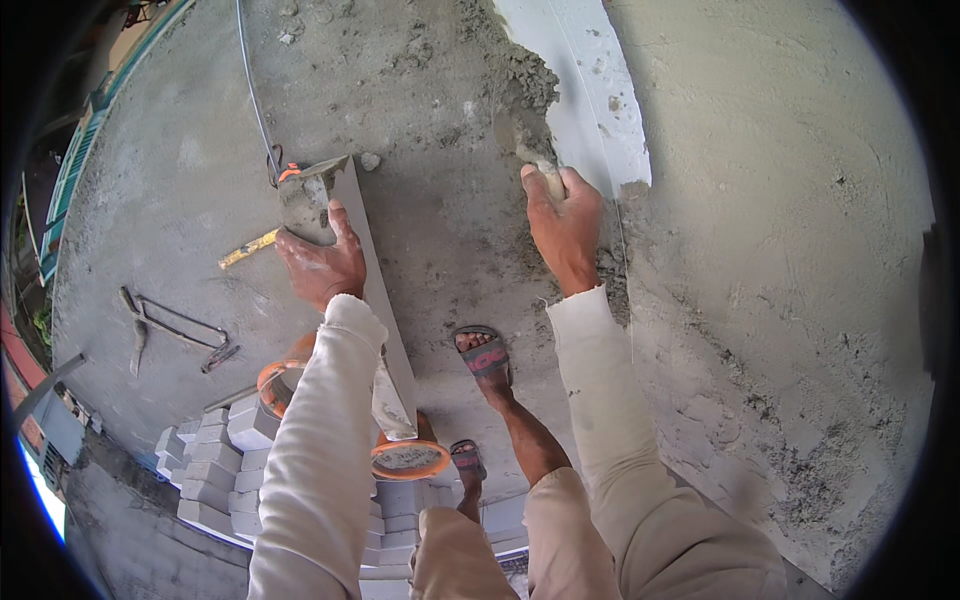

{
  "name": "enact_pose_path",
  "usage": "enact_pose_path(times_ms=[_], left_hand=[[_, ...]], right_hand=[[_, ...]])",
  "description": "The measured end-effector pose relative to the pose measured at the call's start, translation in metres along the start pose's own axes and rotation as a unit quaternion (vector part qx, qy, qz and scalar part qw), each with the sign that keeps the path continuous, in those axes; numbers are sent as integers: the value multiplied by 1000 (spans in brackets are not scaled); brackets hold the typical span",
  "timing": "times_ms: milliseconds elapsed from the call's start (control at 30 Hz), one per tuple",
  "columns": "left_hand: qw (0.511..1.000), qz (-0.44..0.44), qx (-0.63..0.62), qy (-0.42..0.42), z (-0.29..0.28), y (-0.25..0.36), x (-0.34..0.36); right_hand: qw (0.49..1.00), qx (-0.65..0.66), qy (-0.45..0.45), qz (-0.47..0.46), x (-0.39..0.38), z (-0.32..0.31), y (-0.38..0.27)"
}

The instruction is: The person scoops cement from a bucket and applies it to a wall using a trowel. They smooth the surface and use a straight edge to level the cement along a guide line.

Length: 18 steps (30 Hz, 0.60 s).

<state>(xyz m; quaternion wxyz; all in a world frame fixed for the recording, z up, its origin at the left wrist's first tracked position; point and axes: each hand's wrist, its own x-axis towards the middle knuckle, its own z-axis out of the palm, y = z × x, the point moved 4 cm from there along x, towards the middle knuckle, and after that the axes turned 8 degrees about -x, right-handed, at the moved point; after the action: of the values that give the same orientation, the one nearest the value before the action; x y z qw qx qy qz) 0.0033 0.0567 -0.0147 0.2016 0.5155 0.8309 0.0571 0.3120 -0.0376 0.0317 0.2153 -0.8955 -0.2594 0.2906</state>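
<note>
My left hand (pixel 322 258) grips a long grey board (pixel 355 270) smeared with mortar, thumb on top and fingers partly hidden. Beside its fingertips lies a yellow-handled tool (pixel 247 249). Orange buckets (pixel 412 458) sit under and beside the board's lower part. My right hand (pixel 565 222) is closed round the pale handle of a trowel (pixel 540 172), whose blade is in wet mortar (pixel 525 75) along the ragged edge of a white strip (pixel 595 70). A thin string runs down past that strip.
A metal-framed tool (pixel 180 325) lies on the concrete at left, and a pale cord (pixel 250 75) runs toward the board's top. White blocks (pixel 210 480) are stacked at lower left. A plastered surface (pixel 770 250) fills the right. My sandalled feet (pixel 480 355) are below; railings and surroundings show at far left.
</note>
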Motion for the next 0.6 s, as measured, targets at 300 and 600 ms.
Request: enact_pose_path(times_ms=[300,600], left_hand=[[1000,-9,-6,-5,0,-2,-2],[1000,-6,4,-28,-4,3,-8]], right_hand=[[935,332,-115,-38,3,-57,-93],[968,181,-78,157,-74,131,128]])
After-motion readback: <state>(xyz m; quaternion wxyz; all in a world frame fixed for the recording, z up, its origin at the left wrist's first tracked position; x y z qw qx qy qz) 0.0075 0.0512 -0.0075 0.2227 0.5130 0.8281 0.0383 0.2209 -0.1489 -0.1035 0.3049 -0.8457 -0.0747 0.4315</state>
